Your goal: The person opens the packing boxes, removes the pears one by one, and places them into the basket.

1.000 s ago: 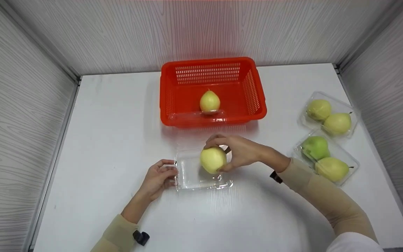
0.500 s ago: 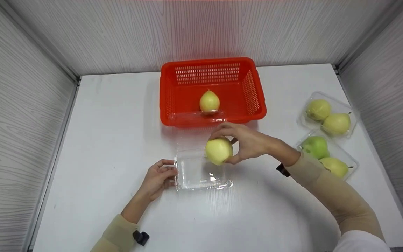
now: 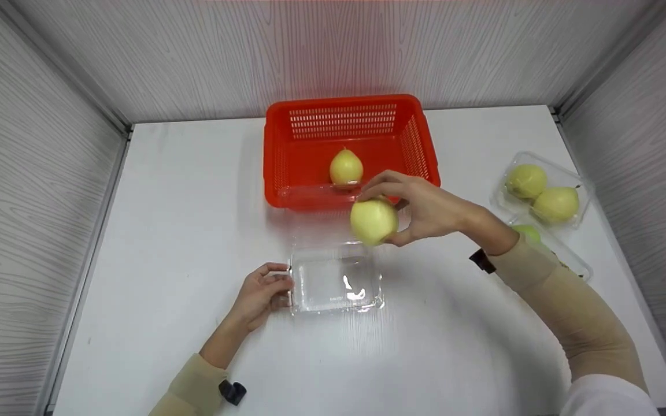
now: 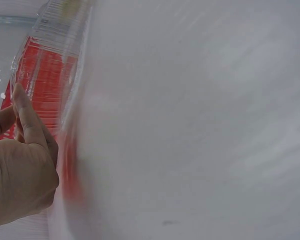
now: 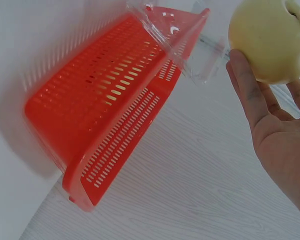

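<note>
In the head view my right hand [image 3: 417,205] grips a pale yellow pear [image 3: 374,221], fingers over its top and thumb beneath. It holds the pear in the air before the red basket's front rim. The right wrist view shows the same pear [image 5: 270,40] in the curled fingers. Below it stands a clear plastic clamshell box [image 3: 333,286] with its lid raised at the back, overlapping the basket. My left hand [image 3: 263,294] pinches the left edge of this box between thumb and fingers. The box's base has no fruit in it.
The red basket [image 3: 275,144] stands at the back with one yellow pear [image 3: 346,167] inside. At the right lies a clear box with two yellow pears [image 3: 556,204]. Another clear box [image 3: 576,263], with a green pear [image 3: 528,232], is partly hidden behind the right forearm.
My right hand has lifted the pear up and away from the clear box, back and to the right, toward the basket's front. The left hand has stayed at the box's edge.
</note>
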A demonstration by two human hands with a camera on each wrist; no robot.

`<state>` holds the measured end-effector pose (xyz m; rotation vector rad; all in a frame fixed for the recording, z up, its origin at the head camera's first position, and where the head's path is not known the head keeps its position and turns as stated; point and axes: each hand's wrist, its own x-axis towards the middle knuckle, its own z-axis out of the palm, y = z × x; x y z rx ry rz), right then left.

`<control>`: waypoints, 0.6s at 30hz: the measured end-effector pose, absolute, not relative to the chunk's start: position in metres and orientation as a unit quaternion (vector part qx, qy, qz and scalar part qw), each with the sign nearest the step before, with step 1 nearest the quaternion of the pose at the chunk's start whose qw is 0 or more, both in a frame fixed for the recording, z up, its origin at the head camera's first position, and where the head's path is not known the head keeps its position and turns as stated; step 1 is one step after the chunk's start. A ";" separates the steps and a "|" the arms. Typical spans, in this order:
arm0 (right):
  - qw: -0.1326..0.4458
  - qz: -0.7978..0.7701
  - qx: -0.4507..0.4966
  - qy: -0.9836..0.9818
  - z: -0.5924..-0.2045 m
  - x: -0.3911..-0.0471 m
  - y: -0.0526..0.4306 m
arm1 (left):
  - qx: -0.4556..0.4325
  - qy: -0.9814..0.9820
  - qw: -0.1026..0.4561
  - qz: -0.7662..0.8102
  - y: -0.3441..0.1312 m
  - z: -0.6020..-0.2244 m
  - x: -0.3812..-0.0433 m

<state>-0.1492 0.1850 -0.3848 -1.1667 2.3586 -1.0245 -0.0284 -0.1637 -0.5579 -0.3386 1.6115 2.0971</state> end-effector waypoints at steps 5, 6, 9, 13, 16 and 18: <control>0.141 -0.358 -0.403 0.830 -0.373 -0.156 0.189 | -0.127 0.586 0.234 0.765 -0.163 -0.558 -0.029; 0.139 -0.360 -0.402 0.830 -0.371 -0.158 0.189 | -0.127 0.586 0.233 0.766 -0.164 -0.558 -0.029; 0.134 -0.368 -0.401 0.828 -0.365 -0.164 0.191 | -0.126 0.584 0.233 0.767 -0.164 -0.558 -0.028; 0.121 -0.376 -0.401 0.827 -0.360 -0.174 0.194 | -0.123 0.584 0.233 0.768 -0.164 -0.558 -0.028; 0.106 -0.371 -0.397 0.833 -0.358 -0.183 0.196 | -0.123 0.585 0.233 0.767 -0.164 -0.557 -0.028; 0.099 -0.371 -0.390 0.837 -0.358 -0.190 0.198 | -0.123 0.585 0.235 0.766 -0.164 -0.557 -0.028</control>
